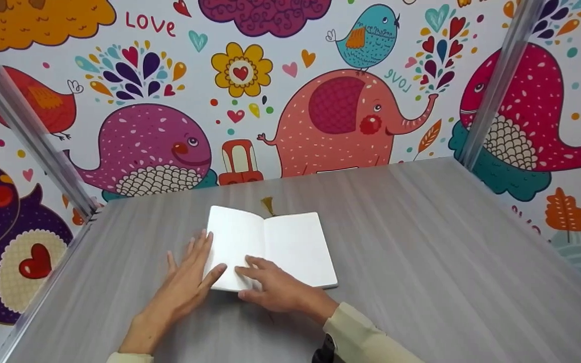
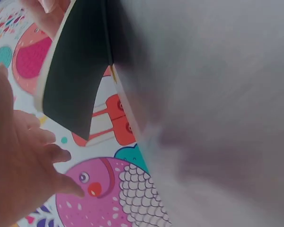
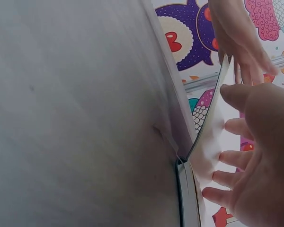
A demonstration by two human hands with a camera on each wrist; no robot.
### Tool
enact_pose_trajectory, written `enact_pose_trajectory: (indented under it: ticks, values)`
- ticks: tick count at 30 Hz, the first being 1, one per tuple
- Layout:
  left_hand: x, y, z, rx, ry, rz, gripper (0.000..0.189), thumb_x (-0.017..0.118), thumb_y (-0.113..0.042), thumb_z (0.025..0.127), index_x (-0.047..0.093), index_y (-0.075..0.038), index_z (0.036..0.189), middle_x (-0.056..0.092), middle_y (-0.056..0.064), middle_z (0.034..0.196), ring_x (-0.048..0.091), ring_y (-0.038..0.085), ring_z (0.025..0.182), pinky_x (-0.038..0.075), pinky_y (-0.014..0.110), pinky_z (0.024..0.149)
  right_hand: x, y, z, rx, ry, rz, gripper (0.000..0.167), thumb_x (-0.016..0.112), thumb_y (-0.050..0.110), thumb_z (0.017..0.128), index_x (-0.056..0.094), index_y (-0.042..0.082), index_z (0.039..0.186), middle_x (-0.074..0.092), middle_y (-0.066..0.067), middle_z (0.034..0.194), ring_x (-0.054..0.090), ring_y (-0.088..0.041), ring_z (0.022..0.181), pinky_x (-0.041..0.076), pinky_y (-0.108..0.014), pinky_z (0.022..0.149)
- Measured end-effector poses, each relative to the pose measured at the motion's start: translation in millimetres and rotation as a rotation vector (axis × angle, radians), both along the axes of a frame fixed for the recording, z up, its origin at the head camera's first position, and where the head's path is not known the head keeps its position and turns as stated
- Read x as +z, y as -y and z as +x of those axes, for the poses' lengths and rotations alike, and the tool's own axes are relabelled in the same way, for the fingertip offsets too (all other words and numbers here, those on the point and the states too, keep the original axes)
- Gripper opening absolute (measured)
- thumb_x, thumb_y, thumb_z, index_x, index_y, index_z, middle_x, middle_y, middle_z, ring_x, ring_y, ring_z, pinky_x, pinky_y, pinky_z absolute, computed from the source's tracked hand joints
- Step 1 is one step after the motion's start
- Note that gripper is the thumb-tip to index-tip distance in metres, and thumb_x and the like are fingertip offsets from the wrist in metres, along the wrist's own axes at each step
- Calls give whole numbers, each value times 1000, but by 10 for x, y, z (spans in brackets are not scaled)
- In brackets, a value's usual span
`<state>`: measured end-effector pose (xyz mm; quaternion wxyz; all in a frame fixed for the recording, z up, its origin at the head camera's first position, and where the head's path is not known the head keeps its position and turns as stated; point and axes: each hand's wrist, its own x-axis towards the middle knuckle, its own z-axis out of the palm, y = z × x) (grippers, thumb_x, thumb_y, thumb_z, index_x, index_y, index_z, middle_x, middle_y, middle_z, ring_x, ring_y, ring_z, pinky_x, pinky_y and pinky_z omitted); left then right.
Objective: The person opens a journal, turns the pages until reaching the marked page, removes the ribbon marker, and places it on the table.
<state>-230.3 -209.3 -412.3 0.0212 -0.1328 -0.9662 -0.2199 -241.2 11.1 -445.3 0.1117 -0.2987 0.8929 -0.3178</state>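
A notebook (image 1: 293,247) lies spread on the table with two blank white pages facing up. Its dark cover (image 2: 75,71) shows from beneath in the left wrist view, the left half slanting up off the tabletop. My left hand (image 1: 182,280) lies along the left page's outer edge, fingers extended and thumb over the page. Low on that same page, near the spine, the spread fingertips of my right hand (image 1: 275,287) touch the paper. In the right wrist view, the notebook's spine (image 3: 183,165) sits at the table edge of the picture.
A gold tassel (image 1: 267,205) pokes out above the notebook's spine. The grey wood-grain table (image 1: 421,252) runs back to a wall (image 1: 250,121) printed with cartoon animals. Metal posts (image 1: 497,91) stand at the back corners.
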Motion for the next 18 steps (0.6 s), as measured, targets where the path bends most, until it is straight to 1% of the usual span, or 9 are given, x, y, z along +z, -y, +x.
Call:
enact_pose_trajectory:
  ticks: [3,8,15,18]
  values:
    - [25,-44,-44,-28,-3,-21,79,49,-49,102,16,-8,161,12,15,168,10,46,154,-7,78,113,1,17,24,25,-31,39,56,60,37,100,45,23,152,32,-7,164,32,-25,152,33,-42,121]
    - [26,-135,-129,-64,16,-58,76,43,-53,103,18,-9,161,14,14,169,11,43,155,-6,75,115,-11,-22,89,89,-86,135,53,61,33,100,47,24,151,34,-7,163,31,-26,153,33,-40,121]
    - [-49,-212,-248,-80,63,-38,74,41,-55,104,23,-11,160,18,14,168,10,42,156,-4,72,118,40,-131,202,198,-142,234,56,61,34,100,45,23,152,33,-6,164,31,-25,153,35,-38,121]
    - [-85,-239,-285,-77,99,-40,72,41,-54,104,24,-11,160,18,14,168,9,42,156,-3,70,120,60,-209,246,248,-180,264,57,60,34,100,44,21,153,33,-6,164,32,-26,152,36,-38,120]
